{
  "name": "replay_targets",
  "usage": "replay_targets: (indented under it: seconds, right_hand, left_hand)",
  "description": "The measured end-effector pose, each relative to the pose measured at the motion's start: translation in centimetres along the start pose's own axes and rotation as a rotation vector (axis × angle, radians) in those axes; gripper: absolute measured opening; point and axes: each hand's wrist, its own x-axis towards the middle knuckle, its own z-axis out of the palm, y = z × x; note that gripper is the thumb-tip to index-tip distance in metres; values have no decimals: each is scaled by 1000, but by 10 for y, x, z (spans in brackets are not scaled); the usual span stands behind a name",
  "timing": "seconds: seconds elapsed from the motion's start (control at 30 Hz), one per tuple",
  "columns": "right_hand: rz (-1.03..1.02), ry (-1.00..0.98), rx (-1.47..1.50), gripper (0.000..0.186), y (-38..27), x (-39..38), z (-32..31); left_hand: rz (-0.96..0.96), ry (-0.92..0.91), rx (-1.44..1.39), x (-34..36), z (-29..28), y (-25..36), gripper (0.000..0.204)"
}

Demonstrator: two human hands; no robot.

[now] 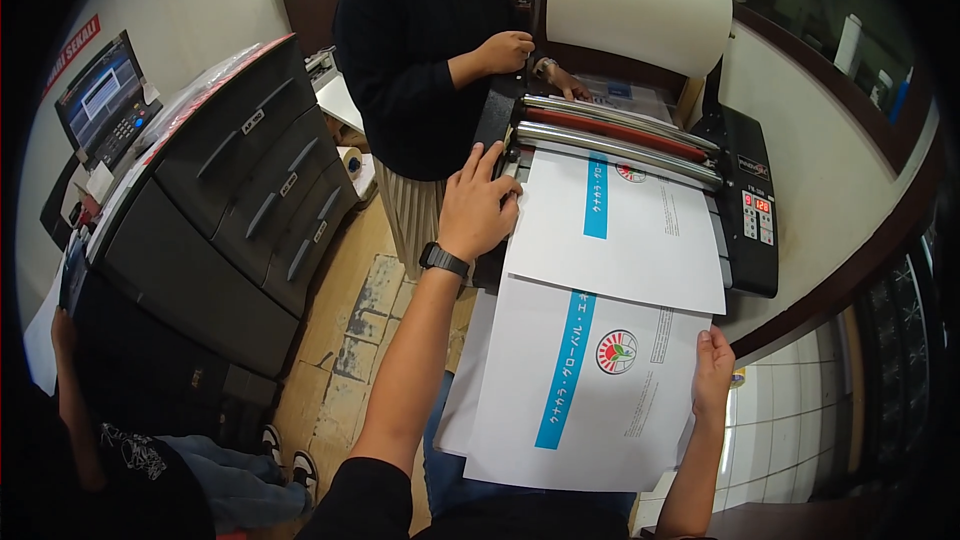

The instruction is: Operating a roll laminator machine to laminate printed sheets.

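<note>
A printed sheet point(660, 240) with a blue stripe and a round emblem lies on the feed side of a roll laminator point(752, 155), its far edge under the silver rollers. My left hand point(478, 202) rests at the machine's left side, fingers stretched toward the roller ends, beside the sheet's left edge. Nearer to me is a second printed sheet point(520, 360) of the same design, partly covered by the first. My right hand point(712, 370) grips this sheet at its right edge, thumb on top. More white paper point(462, 380) shows under its left side.
A co-worker in black point(420, 60) stands beyond the machine, one hand point(568, 83) behind the rollers. A large white roll point(640, 0) is mounted above. A grey cabinet-like printer point(220, 190) stands left; another person's legs point(240, 480) are at lower left.
</note>
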Motion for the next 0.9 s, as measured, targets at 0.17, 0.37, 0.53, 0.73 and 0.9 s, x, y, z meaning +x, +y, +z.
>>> replay_targets:
  seconds: [0.17, 0.37, 0.53, 0.73, 0.9]
  right_hand:
    - [-85, 38, -11, 31, -5, -3, 6]
    - [-97, 52, 1, 30, -3, -12, 10]
    - [-83, 67, 11, 30, 8, -21, 10]
    - [-68, 111, 29, 30, 8, -26, 14]
    - [-63, 103, 27, 30, 7, -24, 16]
  left_hand:
    - [-2, -8, -5, -1, -2, -1, 15]
    - [-8, 10, 7, -1, -2, -1, 16]
    - [-15, -6, 6, 1, -2, 3, 16]
    - [-28, -8, 1, 0, -1, 3, 17]
    - [-25, -13, 5, -1, -2, 1, 18]
